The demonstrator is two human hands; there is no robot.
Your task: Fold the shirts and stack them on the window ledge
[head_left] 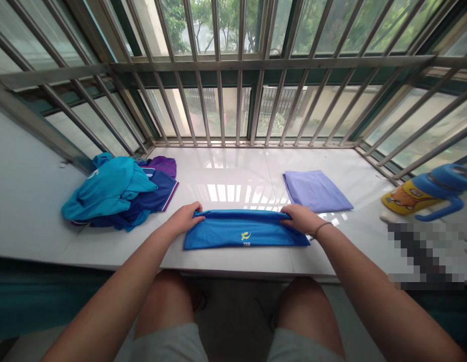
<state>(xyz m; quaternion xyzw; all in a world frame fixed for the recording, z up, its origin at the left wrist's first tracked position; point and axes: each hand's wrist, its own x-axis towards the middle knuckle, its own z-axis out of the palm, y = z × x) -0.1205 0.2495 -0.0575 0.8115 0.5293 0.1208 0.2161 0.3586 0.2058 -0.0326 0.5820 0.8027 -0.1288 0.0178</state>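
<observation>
A blue garment (222,232) with a small yellow-green logo lies folded into a wide, low strip on the white sill, near its front edge. My left hand (186,219) pinches the strip's far left corner between thumb and fingers. At the far right corner, my right hand (299,219) grips the same cloth, its fingertips partly tucked behind the fold. Just beyond my right hand rests a flat, folded lavender cloth (316,190). Which kind of garment the blue one is, I cannot tell.
On the left sits a loose heap of clothes, with a teal garment (112,188) over a navy one (163,191) and a purple one (165,166). A blue and yellow cup with a handle (414,193) stands at the right. Metal window bars (239,110) border the sill (233,171).
</observation>
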